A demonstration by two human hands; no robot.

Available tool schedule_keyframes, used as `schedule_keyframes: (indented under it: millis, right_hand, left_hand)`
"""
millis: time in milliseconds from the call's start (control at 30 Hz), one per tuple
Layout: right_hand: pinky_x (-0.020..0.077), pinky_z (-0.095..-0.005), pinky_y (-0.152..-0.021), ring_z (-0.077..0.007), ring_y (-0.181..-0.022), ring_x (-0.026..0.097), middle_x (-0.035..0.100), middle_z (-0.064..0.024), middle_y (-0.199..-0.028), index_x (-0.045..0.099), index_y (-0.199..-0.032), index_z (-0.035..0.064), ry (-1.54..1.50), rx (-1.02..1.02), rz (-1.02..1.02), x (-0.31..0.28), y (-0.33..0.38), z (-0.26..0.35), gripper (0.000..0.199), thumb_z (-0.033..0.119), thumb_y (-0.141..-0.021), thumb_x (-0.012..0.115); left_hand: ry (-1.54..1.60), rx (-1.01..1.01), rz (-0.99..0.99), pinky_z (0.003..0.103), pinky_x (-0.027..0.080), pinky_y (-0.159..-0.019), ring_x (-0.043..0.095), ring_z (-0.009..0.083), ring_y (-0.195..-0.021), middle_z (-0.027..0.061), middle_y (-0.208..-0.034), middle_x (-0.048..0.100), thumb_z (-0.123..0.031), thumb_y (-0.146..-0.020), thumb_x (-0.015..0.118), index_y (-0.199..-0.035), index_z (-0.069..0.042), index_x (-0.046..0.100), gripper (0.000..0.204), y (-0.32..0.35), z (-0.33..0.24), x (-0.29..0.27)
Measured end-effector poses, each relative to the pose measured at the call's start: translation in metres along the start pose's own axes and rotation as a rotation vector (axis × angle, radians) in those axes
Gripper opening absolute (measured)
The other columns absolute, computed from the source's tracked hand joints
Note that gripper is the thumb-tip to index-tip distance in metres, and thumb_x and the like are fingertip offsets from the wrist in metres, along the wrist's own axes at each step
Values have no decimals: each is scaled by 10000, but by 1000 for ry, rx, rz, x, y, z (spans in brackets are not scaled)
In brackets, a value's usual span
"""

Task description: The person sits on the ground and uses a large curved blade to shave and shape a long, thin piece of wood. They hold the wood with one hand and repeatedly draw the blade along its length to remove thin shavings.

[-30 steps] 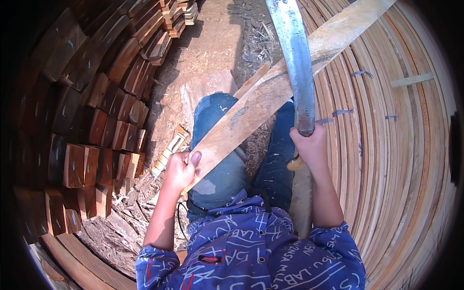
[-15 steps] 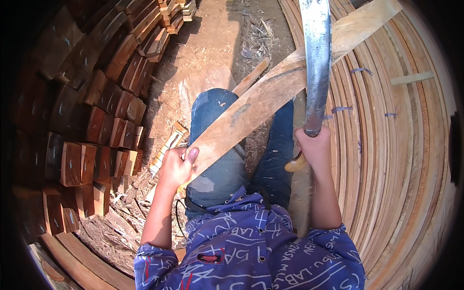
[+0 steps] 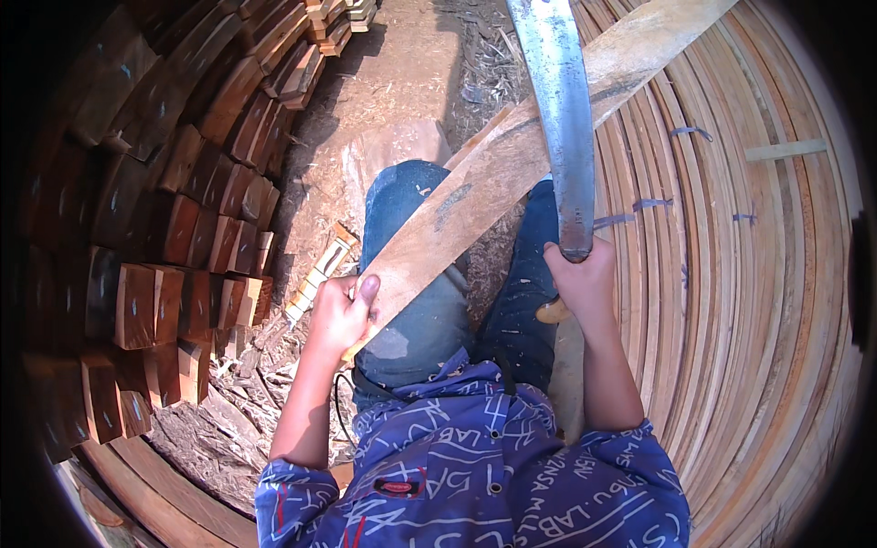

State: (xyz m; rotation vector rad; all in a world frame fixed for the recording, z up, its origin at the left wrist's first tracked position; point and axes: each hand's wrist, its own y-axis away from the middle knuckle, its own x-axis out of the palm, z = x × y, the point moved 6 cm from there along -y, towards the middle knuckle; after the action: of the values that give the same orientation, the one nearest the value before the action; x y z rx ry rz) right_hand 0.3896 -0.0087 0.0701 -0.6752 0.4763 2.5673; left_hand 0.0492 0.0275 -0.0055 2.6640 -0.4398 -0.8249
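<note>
My left hand (image 3: 344, 308) is closed round the near end of a long wooden board (image 3: 475, 196), thumb on its upper face. The board slants up and to the right, passing over my thighs toward the far right. In my right hand (image 3: 585, 277) is a machete (image 3: 568, 128) with a broad, worn steel blade and a yellowish curved handle end below the fist. Its blade points away from me and crosses in front of the board; I cannot tell whether they touch. The far tip of the blade runs out of the picture.
Stacked dark timber (image 3: 137, 306) rises on the left, cut ends facing me. Long pale planks (image 3: 713, 301) lie packed on the right, with purplish strips and a short slat (image 3: 786, 149) across them. Wood chips and bark (image 3: 219, 438) litter the ground by a yellowish slatted piece (image 3: 320, 274).
The machete has swung left, its blade now tilting up to the left across the board. My right hand has shifted slightly left. The board has shifted a little; my left hand still grips it.
</note>
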Motion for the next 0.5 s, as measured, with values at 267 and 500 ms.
schedule_keyframes:
  millis: [267,500]
  right_hand:
    - [496,-339,-583,-180,-598,653,671,-152,-673,689,-874,-39,134,-176,103,33,38,-8,203,115,-746,723]
    - [462,-312,-549,-108,-581,584,622,-89,-603,659,-794,-57,41,-67,7,2,14,18,157,91,-769,704]
  left_hand:
    - [22,-79,67,345,486,-511,598,190,-439,101,-491,579,-559,-933,549,-695,33,655,647,2,-12,2]
    - [70,-55,60,349,478,-500,589,193,-440,112,-481,569,-501,-943,563,-663,39,633,612,5,-6,8]
